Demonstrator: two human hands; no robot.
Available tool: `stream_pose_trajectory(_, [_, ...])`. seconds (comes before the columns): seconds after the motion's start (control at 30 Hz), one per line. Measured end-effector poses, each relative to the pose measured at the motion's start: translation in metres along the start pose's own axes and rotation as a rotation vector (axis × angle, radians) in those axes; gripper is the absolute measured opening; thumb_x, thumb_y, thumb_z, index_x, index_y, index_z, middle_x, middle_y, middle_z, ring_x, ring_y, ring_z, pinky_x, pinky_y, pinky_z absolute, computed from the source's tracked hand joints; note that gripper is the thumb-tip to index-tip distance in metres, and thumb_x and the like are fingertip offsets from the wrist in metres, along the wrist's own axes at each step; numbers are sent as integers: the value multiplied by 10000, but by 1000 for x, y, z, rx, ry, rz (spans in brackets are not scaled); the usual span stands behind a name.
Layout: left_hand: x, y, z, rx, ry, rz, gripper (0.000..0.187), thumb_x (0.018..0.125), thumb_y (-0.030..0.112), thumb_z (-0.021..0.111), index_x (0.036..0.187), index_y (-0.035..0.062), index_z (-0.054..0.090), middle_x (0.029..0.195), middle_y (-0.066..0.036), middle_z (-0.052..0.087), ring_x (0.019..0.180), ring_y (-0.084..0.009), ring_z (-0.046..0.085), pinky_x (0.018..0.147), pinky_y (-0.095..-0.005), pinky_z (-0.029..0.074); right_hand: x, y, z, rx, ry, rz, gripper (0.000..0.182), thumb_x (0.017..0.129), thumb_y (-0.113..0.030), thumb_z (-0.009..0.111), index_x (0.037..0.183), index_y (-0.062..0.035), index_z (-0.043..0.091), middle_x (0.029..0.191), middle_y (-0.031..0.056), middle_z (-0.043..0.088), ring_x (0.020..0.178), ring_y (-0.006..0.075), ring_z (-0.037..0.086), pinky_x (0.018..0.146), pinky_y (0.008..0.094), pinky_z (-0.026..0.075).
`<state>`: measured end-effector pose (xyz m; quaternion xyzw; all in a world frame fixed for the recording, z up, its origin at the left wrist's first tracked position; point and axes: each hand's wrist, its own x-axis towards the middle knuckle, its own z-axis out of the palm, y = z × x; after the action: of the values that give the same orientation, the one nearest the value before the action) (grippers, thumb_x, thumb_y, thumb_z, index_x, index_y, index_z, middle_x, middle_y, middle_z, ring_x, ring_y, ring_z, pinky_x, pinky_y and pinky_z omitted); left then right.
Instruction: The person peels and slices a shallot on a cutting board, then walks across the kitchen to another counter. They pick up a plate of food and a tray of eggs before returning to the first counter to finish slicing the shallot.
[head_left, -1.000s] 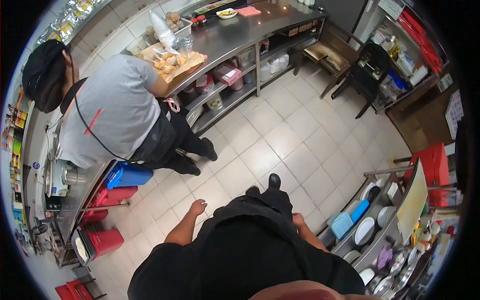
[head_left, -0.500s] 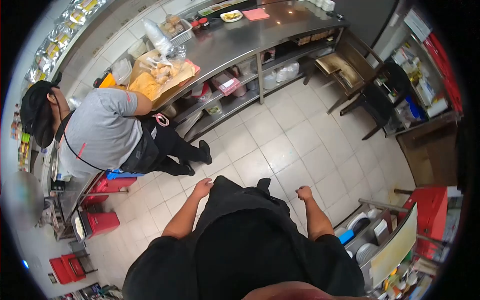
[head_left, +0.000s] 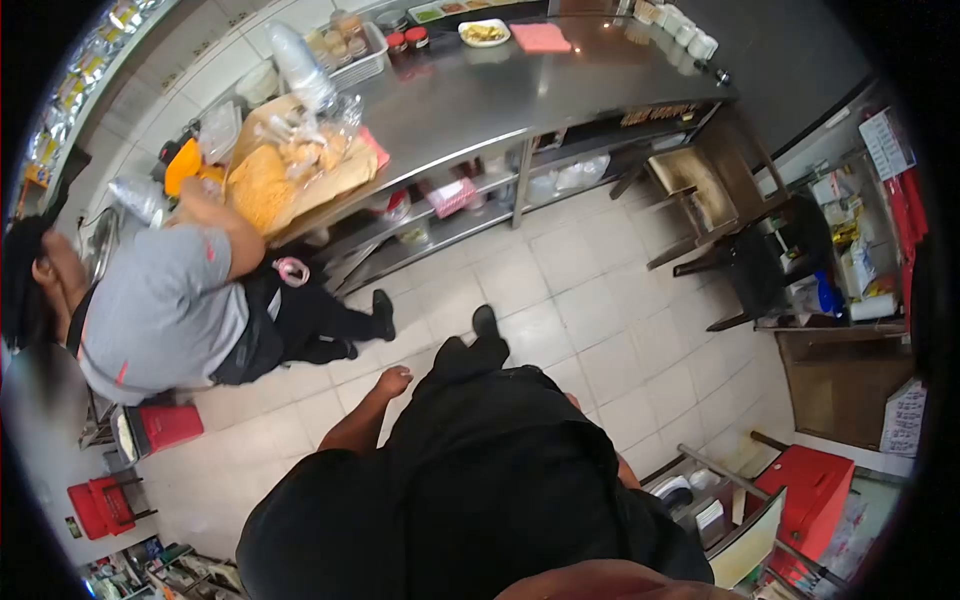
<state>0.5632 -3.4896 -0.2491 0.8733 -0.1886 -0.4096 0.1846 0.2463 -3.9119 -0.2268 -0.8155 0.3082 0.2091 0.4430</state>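
Hanging near dark clothing [head_left: 462, 362], left hand [head_left: 395, 381] seems curled.

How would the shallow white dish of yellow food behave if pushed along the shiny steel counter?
The shallow white dish would probably slide easily, since the steel counter looks smooth and glossy. Tipping seems unlikely, because it sits low and wide. The yellow food inside might shift under a sudden push.

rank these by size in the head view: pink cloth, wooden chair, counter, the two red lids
Largest to smallest, as they look:
1. counter
2. wooden chair
3. pink cloth
4. red lids, which look about alike, so I leave those two unranked
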Motion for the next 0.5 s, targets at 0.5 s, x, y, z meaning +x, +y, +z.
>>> stream_pose_trajectory(0.5, [214, 158, -177, -355, 232, 61, 337, 854, 249, 612, 1097, 19, 651, 1093, -172, 666, 1027, -317, 634, 891, -375, 492, 227, -77, -209, 305, 408, 150, 279, 845, -240, 672, 983, 2, 696, 861, 172, 712, 806, 250, 687, 752, 347, 523])
